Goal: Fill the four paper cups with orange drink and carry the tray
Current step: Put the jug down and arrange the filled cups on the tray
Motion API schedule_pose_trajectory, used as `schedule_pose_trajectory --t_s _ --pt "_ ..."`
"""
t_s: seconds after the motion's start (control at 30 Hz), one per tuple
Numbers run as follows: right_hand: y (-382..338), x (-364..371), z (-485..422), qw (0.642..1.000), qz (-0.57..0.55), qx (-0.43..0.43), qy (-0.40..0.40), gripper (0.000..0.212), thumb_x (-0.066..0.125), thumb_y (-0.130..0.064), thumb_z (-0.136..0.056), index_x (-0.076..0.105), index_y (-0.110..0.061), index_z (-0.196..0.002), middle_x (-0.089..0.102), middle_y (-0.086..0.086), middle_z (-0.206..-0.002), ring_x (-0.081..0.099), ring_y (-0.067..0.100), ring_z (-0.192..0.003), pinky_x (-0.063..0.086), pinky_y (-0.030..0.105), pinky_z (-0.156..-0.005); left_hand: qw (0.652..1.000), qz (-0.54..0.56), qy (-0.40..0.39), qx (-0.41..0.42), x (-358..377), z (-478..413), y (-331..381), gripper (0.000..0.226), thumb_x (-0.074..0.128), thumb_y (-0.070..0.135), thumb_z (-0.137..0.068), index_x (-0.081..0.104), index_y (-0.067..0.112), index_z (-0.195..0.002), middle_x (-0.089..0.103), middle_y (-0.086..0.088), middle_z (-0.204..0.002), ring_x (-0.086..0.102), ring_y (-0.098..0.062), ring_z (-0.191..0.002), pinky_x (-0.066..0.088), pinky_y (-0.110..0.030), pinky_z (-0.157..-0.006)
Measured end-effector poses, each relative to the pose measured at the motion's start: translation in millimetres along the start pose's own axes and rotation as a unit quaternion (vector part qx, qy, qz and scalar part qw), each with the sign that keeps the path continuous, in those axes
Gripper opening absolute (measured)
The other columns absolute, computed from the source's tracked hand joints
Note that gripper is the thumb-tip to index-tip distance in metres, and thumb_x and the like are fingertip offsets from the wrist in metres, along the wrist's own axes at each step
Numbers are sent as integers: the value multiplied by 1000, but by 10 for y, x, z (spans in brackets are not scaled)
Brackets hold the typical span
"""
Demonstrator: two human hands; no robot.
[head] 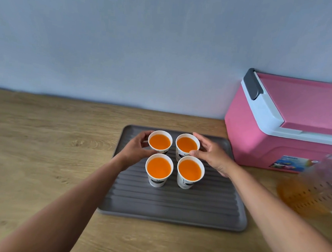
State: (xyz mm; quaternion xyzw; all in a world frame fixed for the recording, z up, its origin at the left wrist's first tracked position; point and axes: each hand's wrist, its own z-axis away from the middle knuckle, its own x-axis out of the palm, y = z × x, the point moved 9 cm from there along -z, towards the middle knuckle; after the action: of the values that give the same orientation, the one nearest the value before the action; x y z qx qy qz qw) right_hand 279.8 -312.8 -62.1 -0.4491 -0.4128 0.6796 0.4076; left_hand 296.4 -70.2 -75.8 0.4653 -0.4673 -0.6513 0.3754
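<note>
**On the Ridged Tray: Four Filled Cups Framed by Both Hands**

On the wooden tabletop [40, 145], running along a pale blue-grey wall [128, 43], a dark grey ridged tray [174, 206] lies flat with four white paper cups standing upright on its far half in a two-by-two block. Reading from the left: the left hand [134, 151] reaches in over the tray's left edge, its fingers [143, 135] curved round the far side of the rear-left cup [160, 141] and the thumb bent toward the near side, so that the hand cups the wall; whether it actually grips cannot be told. Just in front stands the front-left cup [159, 168], apart from the hand. Next come the rear-right cup [186, 144] and the front-right cup [190, 170]. All four hold orange drink [159, 167] close to the rim. The right hand [213, 156] flanks the rear-right cup, fingers held loosely together and arched past its far side, thumb tip at the rim; firm contact is uncertain. Farther right, a pink cooler box [259, 137] with a white band and dark latch sits closed against the wall. At the frame's right edge, a blurred clear pitcher [312, 195] holds a little orange liquid.
</note>
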Motion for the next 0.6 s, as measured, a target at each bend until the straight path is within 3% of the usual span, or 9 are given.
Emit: schedule_pose_trajectory --t_s 0.33,0.4,0.47,0.53,0.6 --pt "5 -47 95 999 -13 -3 46 77 80 -26 -81 44 -28 -149 48 -1 -152 41 16 -141 40 40 -112 1000 7 -13 1 23 39 25 63 80 18 -78 49 32 -131 64 12 -122 60 -9 -117 50 -34 -99" --pt "10 -67 116 998 -12 4 65 69 75 -29 -86 45 -27 -149 50 -3 -147 46 15 -136 49 27 -98 1000 9 -16 2 26 43 32 65 80 17 -78 49 30 -133 64 11 -123 60 -8 -117 51 -34 -99" --pt "-30 -108 153 995 -4 19 102 55 65 -33 -94 50 -24 -145 55 -7 -135 56 10 -119 51 9 -71 1000 9 -18 3 23 49 31 67 79 17 -79 48 28 -136 64 9 -125 61 -8 -117 51 -34 -98" --pt "-62 -169 164 989 -5 41 142 41 56 -36 -99 57 -21 -138 62 -7 -126 62 7 -96 48 9 -58 1000 11 -21 8 24 49 34 69 79 17 -79 47 28 -139 65 8 -126 62 -8 -116 53 -33 -96" --pt "-67 -185 150 985 -1 70 159 36 52 -38 -101 63 -19 -130 70 -1 -117 65 12 -84 49 22 -60 1000 14 -22 11 32 52 46 69 78 15 -80 46 27 -140 65 8 -125 63 -8 -114 54 -31 -94"
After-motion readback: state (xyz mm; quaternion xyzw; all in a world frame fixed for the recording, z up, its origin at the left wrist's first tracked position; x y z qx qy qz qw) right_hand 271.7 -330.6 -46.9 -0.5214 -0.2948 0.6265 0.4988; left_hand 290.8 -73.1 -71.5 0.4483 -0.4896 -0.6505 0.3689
